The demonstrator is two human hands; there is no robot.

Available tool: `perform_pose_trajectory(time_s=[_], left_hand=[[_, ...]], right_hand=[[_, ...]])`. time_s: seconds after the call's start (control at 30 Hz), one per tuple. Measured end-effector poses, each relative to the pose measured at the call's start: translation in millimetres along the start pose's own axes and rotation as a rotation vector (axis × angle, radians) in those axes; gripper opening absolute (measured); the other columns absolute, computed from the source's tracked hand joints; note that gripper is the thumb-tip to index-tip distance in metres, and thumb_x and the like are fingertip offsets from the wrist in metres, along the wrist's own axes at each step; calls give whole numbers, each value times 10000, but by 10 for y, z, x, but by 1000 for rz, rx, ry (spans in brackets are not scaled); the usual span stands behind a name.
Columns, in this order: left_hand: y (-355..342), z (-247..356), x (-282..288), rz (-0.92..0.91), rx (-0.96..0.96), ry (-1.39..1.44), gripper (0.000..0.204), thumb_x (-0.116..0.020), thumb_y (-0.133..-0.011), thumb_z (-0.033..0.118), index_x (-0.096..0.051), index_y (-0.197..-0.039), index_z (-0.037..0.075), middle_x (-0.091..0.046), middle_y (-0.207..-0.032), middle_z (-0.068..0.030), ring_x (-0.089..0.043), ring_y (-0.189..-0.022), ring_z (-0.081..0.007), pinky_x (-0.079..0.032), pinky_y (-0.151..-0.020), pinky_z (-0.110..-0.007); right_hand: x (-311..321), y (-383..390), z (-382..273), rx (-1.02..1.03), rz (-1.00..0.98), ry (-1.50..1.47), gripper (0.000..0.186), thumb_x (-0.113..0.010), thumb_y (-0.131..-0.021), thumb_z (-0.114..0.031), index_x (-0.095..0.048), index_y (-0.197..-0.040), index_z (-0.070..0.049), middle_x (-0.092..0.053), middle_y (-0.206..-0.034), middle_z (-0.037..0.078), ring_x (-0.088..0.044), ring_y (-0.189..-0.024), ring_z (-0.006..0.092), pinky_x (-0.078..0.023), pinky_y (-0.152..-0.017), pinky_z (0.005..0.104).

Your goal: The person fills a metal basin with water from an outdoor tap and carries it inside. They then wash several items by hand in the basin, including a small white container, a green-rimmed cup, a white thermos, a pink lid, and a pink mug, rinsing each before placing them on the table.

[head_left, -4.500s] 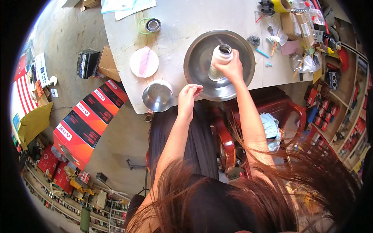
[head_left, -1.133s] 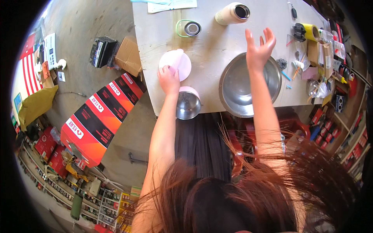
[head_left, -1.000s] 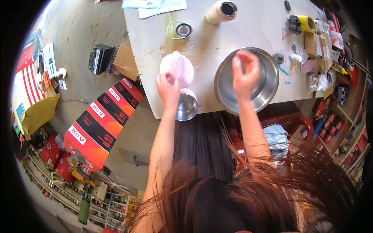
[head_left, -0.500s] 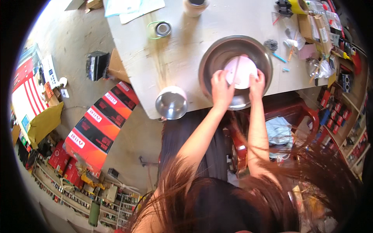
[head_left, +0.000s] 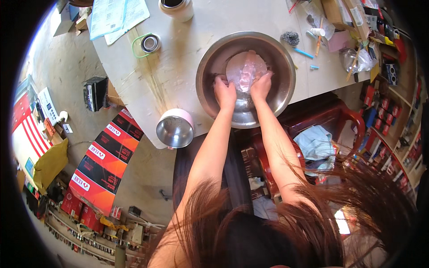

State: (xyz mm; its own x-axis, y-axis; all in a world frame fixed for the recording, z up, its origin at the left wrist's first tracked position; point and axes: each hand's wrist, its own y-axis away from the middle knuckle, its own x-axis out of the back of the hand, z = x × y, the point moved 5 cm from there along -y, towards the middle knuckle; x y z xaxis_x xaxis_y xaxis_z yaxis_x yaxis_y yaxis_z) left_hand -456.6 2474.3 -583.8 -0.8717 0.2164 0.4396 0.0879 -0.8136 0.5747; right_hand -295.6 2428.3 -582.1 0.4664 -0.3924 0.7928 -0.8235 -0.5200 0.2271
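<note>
A wide stainless steel basin point(head_left: 205, 100) stands near the table's front edge with water in it. Inside it lies a pale pink round disc point(head_left: 234, 67), like a plate or lid; its exact kind is unclear under the glossy, rippled surface. My left hand point(head_left: 225, 92) grips the disc's near left edge, fingers curled. On its right edge my right hand point(head_left: 260, 85) is closed, the fingertips partly hidden. Left of the basin, a steel container with a pink outside point(head_left: 175, 128) sits at the table edge, its open mouth toward me.
Further back on the table point(head_left: 205, 22) are a pale jar point(head_left: 177, 10), a small round metal piece with a green cord point(head_left: 150, 43) and papers point(head_left: 117, 20). A steel wool scourer point(head_left: 290, 38) and blue pieces lie right. Red-black boxes point(head_left: 105, 161) stand left; a dark red chair point(head_left: 339, 118) is right.
The disc has gone from tilted between my hands to lying lower in the basin's water. Both hands have shifted to its near edges. The whole view has moved, so the table sits further left.
</note>
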Motion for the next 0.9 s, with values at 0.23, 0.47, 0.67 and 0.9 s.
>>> perform_pose_trajectory(time_s=[0.23, 0.47, 0.67, 0.9], left_hand=[[241, -103, -270, -259, 330, 984, 342, -633, -920, 142, -535, -1224, 20, -627, -1123, -70, -618, -987, -170, -506, -842, -317], [398, -130, -190, -332, 497, 1058, 320, -640, -911, 115, -548, -1192, -7, -638, -1109, -82, -630, -992, -187, -517, -834, -322], [222, -120, -181, -180, 556, 962, 314, -724, -852, 141, -609, -1093, -25, -654, -1057, -76, -646, -886, -168, -503, -775, -302], [-69, 197, -31, -122, -24, -145, 524, -794, -725, 365, -637, -983, -63, -669, -935, -256, -656, -872, -399, -507, -786, -428]], right_hand=[[68, 268, -20, -204, -44, -83, 525, -636, -885, -264, -381, -1163, 100, -524, -1115, 365, -562, -1015, 489, -436, -876, 495], [87, -30, -35, -197, -262, 340, 461, -445, -936, -411, -575, -1044, 18, -645, -938, 294, -617, -915, 478, -470, -822, 548], [121, 22, -268, -207, -155, 259, 429, -417, -947, -374, -568, -1061, 11, -648, -951, 288, -622, -909, 470, -482, -812, 532], [158, 123, -5, -87, -169, 130, 398, -440, -971, -348, -570, -944, 28, -628, -870, 304, -599, -877, 491, -457, -777, 548]])
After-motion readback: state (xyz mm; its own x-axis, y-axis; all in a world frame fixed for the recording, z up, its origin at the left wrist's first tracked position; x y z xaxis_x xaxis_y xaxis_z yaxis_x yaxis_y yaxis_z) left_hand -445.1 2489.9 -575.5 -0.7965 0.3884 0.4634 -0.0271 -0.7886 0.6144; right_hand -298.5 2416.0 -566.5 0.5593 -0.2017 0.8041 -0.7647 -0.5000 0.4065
